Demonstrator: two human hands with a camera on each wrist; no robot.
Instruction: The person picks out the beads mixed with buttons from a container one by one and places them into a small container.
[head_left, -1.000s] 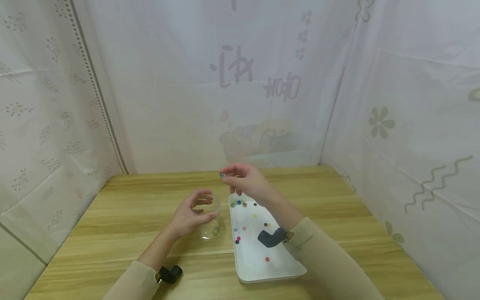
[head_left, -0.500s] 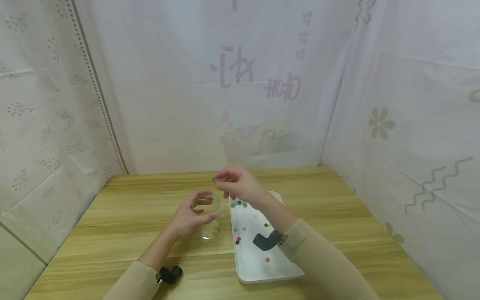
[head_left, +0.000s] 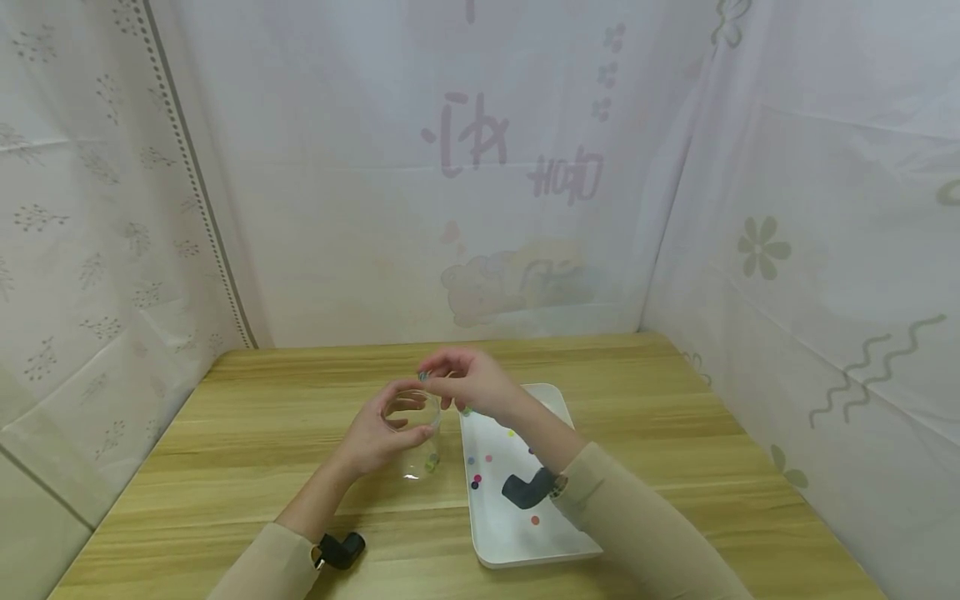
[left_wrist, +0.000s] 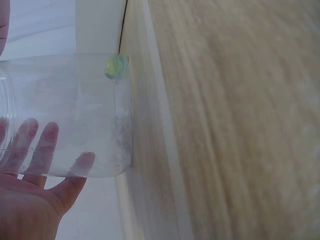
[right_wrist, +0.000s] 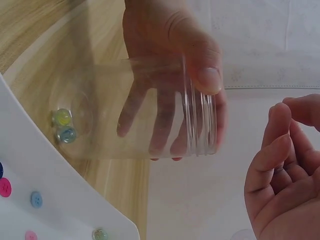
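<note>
Wrapping the left grip [head_left: 375, 435] round a clear jar [head_left: 414, 454] close to its mouth, with thumb toward five o'clock and fingers toward twelve; grasping it at three o'clock from the palm. Standing it upright on the wooden bench [head_left: 225, 467].

Pinching a small blue-grey piece [head_left: 423, 377] between thumb and fingers of the right grip [head_left: 467, 385], at nine o'clock from the knuckles. Holding that piece above the jar, apart from the rim, toward one o'clock from the middle of the mouth as seen from the head. Hiding it behind the fingertips in the right wrist view.

Showing through the jar wall a yellow-green piece [right_wrist: 62, 117] and a blue piece [right_wrist: 66, 134], both lying side by side on the jar's floor, toward three o'clock in the head view.

Reaching with the right forearm across a white tray [head_left: 510, 537], just beside the jar at four o'clock. Seeing in the tray a yellow button [head_left: 511, 432], a magenta button [head_left: 477, 478] touching or nearly touching a dark button [head_left: 475, 485], and a coral button [head_left: 535, 520] toward six o'clock.
</note>
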